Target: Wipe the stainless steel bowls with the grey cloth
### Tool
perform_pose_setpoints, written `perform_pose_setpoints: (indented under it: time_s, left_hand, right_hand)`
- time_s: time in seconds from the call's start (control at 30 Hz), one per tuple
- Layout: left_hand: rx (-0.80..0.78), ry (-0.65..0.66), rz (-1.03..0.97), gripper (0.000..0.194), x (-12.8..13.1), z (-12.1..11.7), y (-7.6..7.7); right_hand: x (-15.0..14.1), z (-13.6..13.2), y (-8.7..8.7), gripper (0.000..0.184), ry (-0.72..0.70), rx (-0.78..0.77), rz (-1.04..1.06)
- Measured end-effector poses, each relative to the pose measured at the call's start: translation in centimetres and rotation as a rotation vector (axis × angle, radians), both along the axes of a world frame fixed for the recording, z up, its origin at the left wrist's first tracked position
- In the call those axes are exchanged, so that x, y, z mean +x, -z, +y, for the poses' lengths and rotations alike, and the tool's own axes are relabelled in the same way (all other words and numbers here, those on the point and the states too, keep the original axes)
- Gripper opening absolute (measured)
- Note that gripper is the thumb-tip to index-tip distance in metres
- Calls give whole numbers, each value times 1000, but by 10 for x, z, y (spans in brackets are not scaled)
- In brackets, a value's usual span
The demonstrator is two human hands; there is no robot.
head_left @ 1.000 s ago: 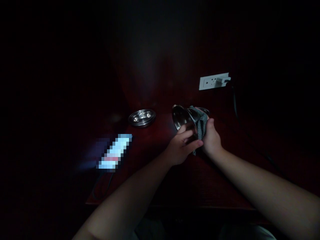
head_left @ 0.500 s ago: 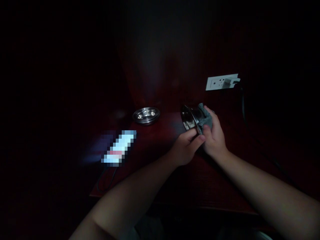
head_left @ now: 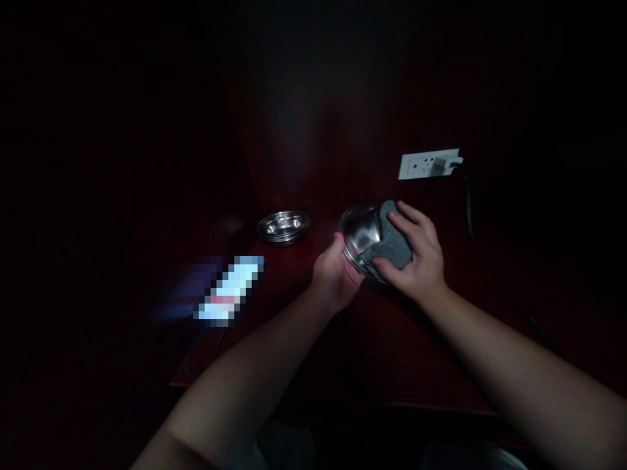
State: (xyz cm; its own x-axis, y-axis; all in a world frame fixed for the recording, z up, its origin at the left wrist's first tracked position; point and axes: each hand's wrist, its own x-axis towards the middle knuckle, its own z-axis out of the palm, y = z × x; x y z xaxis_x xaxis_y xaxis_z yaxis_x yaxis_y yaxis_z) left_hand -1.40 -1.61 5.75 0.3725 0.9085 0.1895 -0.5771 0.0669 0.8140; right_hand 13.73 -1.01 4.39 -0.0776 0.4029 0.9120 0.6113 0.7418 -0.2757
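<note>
A shiny metal bowl (head_left: 361, 228) is held tilted on its side above the dark red table, its outer surface partly facing me. My left hand (head_left: 337, 274) grips the bowl's rim from the lower left, thumb on the near edge and fingers beneath. Against the bowl's base and side, my right hand (head_left: 416, 254) presses a grey cloth (head_left: 393, 238), its fingers curved around it. A checked patch of the cloth shows along the lower side of the bowl. The fingers under the bowl are partly hidden.
A small stack of metal bowls (head_left: 284, 227) stands on the table (head_left: 392, 372) to the left. Nearer lies a lit, pixelated phone (head_left: 229, 290) with a cable. A white wall socket (head_left: 428, 164) holds a plug, its cord hanging at right. The surroundings are very dark.
The bowl has turned so more of its outside faces me. My left hand has shifted left onto the rim, and the cloth is spread wider under my right hand.
</note>
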Motion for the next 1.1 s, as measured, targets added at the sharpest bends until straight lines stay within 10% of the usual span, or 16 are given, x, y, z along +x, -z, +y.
perform_pose_setpoints:
  time_s: [0.4,0.7,1.1]
  left_hand:
    - [-280,-99,-162,38,0,4,-3]
    - [290,-479,389,45,1,-10,11]
    - [319,-331,378,42,2,-15,15]
  right_hand:
    - [6,4,-3,70,-65,80,-3]
    - [-2,6,6,52,-168,-63,90]
    - [-4,-1,-5,60,-96,-112,-57]
